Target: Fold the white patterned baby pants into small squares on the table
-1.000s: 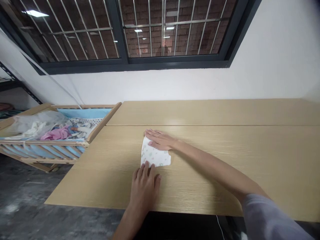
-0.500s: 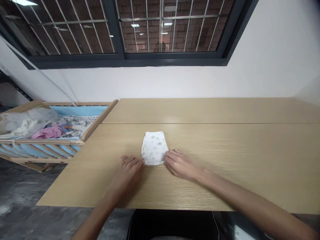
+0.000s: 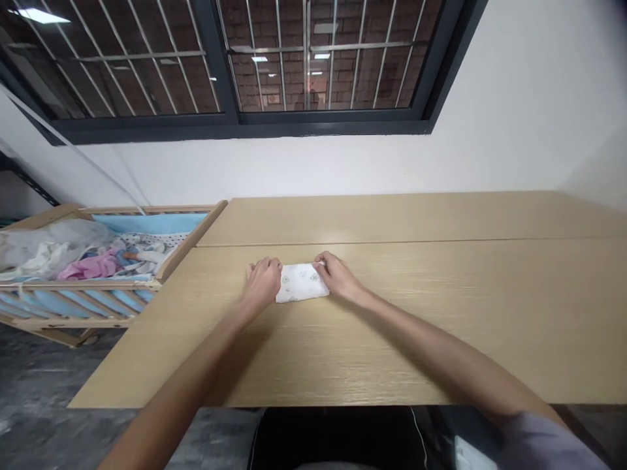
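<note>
A small white cloth with a faint coloured print (image 3: 300, 283) lies folded in a short rectangle on the light wooden table (image 3: 441, 313). My left hand (image 3: 263, 282) grips its left end with curled fingers. My right hand (image 3: 336, 277) grips its right end, fingers bent over the far edge. Both forearms reach in from the near edge of the table.
A wooden crib (image 3: 98, 261) with blue lining stands at the table's left end, holding a pile of white, pink and blue clothes (image 3: 88, 258). A white wall and a barred window (image 3: 245, 59) are behind the table. Grey floor lies at the lower left.
Both hands went from the cloth's near edge to its far part, and the cloth is now folded in half, shorter than before.
</note>
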Available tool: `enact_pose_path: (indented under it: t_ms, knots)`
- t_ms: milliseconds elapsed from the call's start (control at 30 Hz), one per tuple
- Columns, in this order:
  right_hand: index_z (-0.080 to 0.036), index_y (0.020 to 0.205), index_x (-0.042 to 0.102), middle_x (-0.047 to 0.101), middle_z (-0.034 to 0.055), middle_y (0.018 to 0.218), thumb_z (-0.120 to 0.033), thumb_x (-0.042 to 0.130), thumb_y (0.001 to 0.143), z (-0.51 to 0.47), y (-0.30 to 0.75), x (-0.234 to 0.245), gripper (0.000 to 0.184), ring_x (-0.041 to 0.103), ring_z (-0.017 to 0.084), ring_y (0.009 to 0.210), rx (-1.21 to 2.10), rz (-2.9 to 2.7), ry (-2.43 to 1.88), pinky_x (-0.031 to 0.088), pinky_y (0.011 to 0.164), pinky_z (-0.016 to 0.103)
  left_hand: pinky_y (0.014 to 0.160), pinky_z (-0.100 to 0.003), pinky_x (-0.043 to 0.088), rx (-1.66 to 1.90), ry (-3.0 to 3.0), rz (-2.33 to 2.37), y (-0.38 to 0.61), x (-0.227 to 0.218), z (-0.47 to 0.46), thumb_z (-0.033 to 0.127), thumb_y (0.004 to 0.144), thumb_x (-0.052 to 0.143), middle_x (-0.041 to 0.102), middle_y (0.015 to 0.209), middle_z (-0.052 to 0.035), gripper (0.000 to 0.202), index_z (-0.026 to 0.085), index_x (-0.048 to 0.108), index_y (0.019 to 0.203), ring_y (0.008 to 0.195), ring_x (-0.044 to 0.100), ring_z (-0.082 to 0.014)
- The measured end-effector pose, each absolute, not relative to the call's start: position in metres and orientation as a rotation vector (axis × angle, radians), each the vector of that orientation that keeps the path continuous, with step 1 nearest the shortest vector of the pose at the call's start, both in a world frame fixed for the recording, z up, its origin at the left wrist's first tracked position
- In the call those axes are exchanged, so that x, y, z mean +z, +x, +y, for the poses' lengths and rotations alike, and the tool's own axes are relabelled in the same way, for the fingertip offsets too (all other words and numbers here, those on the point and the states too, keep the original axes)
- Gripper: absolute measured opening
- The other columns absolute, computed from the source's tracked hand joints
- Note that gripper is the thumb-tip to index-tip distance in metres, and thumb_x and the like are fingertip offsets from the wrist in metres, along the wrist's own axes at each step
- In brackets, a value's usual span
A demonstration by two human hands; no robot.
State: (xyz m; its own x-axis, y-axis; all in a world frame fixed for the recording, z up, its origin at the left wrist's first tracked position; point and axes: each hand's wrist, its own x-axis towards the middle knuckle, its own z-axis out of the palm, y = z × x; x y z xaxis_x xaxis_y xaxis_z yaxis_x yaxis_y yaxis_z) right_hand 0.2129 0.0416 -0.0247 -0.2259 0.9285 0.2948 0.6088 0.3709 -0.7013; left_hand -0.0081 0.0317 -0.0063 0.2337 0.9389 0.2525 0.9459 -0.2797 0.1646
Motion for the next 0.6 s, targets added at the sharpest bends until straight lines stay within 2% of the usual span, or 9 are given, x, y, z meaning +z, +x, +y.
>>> enact_pose_path:
  t_ms: [100, 167, 233, 333, 433, 600]
  knots:
    - [-0.014, 0.111, 0.056, 0.066, 0.0101, 0.101, -0.025, 0.049, 0.095, 0.062, 0.208, -0.038, 0.02, 0.06, 0.021, 0.091, 0.593, -1.911, -1.425, 0.046, 0.082, 0.033, 0.089, -0.045, 0.041, -0.48, -2.407, -1.884, -0.005, -0.021, 0.049, 0.022, 0.1, 0.034, 0.069, 0.101, -0.0189, 0.033, 0.013, 0.065, 0.097, 0.098, 0.064, -0.0307]
    - [-0.014, 0.113, 0.057, 0.066, 0.0125, 0.104, -0.026, 0.049, 0.096, 0.063, 0.207, -0.042, 0.022, 0.061, 0.023, 0.097, 0.481, -1.937, -1.433, 0.047, 0.086, 0.035, 0.09, -0.046, 0.044, -0.517, -2.368, -1.887, -0.004, -0.025, 0.047, 0.024, 0.101, 0.033, 0.069, 0.104, -0.0211, 0.035, 0.011, 0.065, 0.103, 0.101, 0.064, -0.0322]
    - [-0.013, 0.116, 0.059, 0.064, 0.0167, 0.113, -0.028, 0.044, 0.1, 0.056, 0.206, -0.041, 0.027, 0.059, 0.027, 0.107, 0.247, -2.004, -1.364, 0.046, 0.094, 0.041, 0.098, -0.046, 0.043, -0.592, -2.329, -1.861, -0.002, -0.026, 0.04, 0.031, 0.103, 0.031, 0.064, 0.123, -0.0233, 0.041, 0.009, 0.06, 0.122, 0.115, 0.06, -0.0326]
    - [-0.01, 0.128, 0.059, 0.06, 0.0207, 0.13, -0.029, 0.033, 0.104, 0.04, 0.203, -0.038, 0.04, 0.054, 0.03, 0.122, -0.003, -2.223, -1.154, 0.039, 0.106, 0.047, 0.115, -0.045, 0.034, -0.708, -2.505, -1.584, 0.004, -0.034, 0.026, 0.044, 0.103, 0.031, 0.041, 0.155, -0.0226, 0.059, 0.007, 0.035, 0.149, 0.144, 0.038, -0.0304]
    - [-0.007, 0.144, 0.049, 0.053, 0.0214, 0.146, -0.031, 0.03, 0.105, 0.029, 0.2, -0.042, 0.05, 0.046, 0.03, 0.137, -0.003, -2.46, -1.023, 0.031, 0.116, 0.049, 0.122, -0.048, 0.026, -0.656, -2.713, -1.395, 0.01, -0.05, 0.02, 0.053, 0.103, 0.027, 0.028, 0.162, -0.0254, 0.073, 0.002, 0.023, 0.154, 0.153, 0.022, -0.032]
    - [-0.006, 0.157, 0.032, 0.035, 0.019, 0.161, -0.046, 0.028, 0.105, 0.031, 0.211, -0.059, 0.065, 0.026, 0.032, 0.152, 0.094, -2.549, -1.155, 0.019, 0.124, 0.05, 0.124, -0.051, 0.022, -0.455, -2.74, -1.517, 0.012, -0.07, 0.023, 0.062, 0.101, 0.022, 0.022, 0.163, -0.0284, 0.084, -0.002, 0.021, 0.155, 0.154, 0.016, -0.0337]
